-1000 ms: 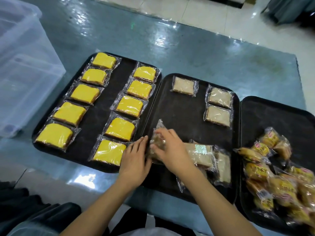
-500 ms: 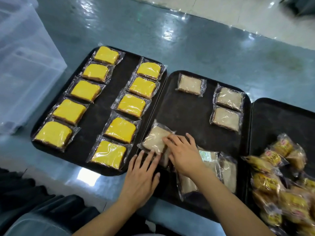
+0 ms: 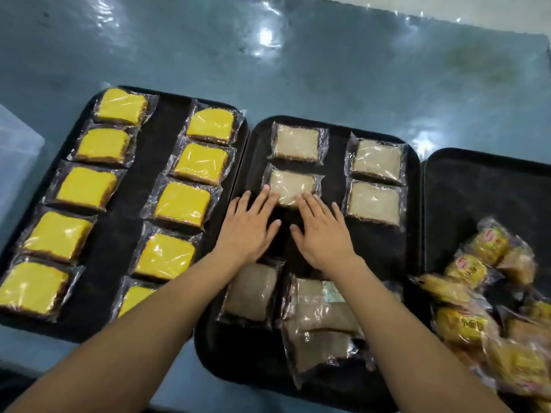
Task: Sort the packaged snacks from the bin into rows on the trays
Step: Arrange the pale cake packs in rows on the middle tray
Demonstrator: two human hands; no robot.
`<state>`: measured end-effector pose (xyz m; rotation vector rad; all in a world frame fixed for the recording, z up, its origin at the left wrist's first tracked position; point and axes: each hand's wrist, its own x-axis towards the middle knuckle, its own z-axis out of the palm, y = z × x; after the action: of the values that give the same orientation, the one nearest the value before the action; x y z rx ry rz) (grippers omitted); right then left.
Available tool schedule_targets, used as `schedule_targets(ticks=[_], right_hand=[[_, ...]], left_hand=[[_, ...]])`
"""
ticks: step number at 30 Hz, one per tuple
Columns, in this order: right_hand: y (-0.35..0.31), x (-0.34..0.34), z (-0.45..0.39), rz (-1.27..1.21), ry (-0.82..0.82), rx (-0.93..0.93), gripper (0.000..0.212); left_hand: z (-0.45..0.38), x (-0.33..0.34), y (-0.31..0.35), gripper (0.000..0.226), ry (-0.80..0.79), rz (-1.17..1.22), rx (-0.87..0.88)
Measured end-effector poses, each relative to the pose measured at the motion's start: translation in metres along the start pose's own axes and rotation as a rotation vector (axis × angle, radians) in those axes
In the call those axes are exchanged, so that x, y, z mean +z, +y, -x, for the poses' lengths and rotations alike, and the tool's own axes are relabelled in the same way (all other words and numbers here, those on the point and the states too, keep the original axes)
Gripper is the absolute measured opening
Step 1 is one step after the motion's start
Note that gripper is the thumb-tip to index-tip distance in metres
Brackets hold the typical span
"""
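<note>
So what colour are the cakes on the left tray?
Bright yellow cakes in clear wrappers, on the left tray; head view.

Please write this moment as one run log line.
step: aligning pale snack pack on middle tray | left hand: open, touching | right hand: open, touching

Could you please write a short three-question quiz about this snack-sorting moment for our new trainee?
1. True or false: the left tray holds only yellow cakes.
2. How many beige cakes lie in tidy rows at the far end of the middle tray?
3. Which packet do both hands touch: A) a yellow cake, B) the second beige cake in the left row, C) a packet from the pile of small yellow packets on the right tray?

Key: 1 true; 2 four; 3 B, with the left hand and right hand flat, fingertips on its near edge.
</note>
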<state>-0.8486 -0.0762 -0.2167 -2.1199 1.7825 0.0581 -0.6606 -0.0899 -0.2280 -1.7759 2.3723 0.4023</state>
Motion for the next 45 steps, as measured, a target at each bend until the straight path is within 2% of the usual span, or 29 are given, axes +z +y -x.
schedule_targets(ticks=[8,13,18,21,25,30,33,36,39,41,45], right_hand=[[0.013,-0.011,-0.022,-0.022,-0.03,-0.034,0.067],[0.013,-0.013,-0.003,-0.032,0.116,-0.028,0.061],[0.008,-0.003,0.012,0.0,-0.08,-0.023,0.06],[0.004,-0.004,0.012,-0.009,-0.048,-0.02,0.056],[0.0,-0.015,0.009,-0.041,0.086,-0.011,0.045],[-0.008,-0.023,0.021,-0.106,0.045,-0.004,0.038],[-0.018,-0.02,0.042,-0.108,0.016,-0.025,0.033],[-0.036,-0.012,0.064,-0.119,-0.042,-0.161,0.034],[-0.055,0.0,0.084,-0.058,-0.159,-0.299,0.042],[-0.063,0.008,0.092,0.022,-0.198,-0.283,0.047],[-0.063,0.01,0.095,0.1,-0.154,-0.104,0.053]], left_hand=[[-0.025,-0.011,-0.006,0.062,0.021,-0.018,-0.014],[0.003,-0.006,-0.004,0.064,0.027,0.016,0.003],[0.06,0.023,-0.001,0.061,-0.052,0.065,0.025],[0.073,0.031,-0.004,0.061,-0.047,0.11,0.02],[0.079,0.026,-0.001,0.06,0.017,0.181,0.017],[0.116,0.018,-0.002,0.048,0.212,0.177,-0.074],[0.164,0.026,0.002,0.034,0.284,0.194,0.0],[0.211,0.043,0.012,0.044,0.161,0.184,0.128],[0.232,0.057,0.013,0.059,0.047,0.14,0.119],[0.229,0.058,0.009,0.062,0.045,0.142,0.083],[0.188,0.046,0.001,0.061,0.048,0.092,-0.008]])
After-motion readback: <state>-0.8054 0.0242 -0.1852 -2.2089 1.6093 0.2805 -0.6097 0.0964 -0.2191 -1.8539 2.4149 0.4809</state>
